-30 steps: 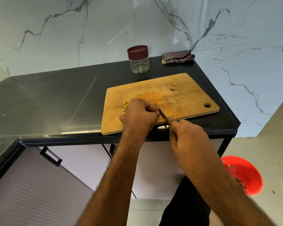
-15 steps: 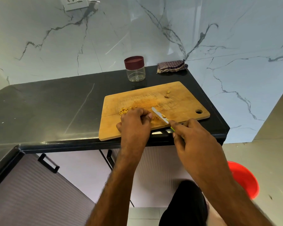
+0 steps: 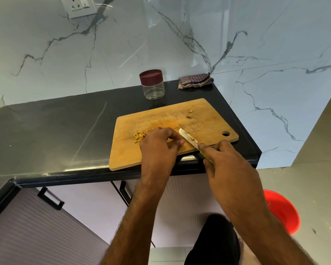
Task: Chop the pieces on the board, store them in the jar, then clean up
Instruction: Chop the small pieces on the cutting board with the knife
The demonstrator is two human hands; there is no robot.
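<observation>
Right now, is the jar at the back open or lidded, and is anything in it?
Lidded and empty: the jar stands upright with its maroon lid on, and the clear body shows nothing inside.

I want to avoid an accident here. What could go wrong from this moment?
1. The left hand has its fingertips close beside the knife blade; a slip could cut them.
2. The cutting board reaches the counter front edge, so pressure there might tip it.
3. The jar has its lid on, so chopped pieces may spill while it is opened.
</observation>
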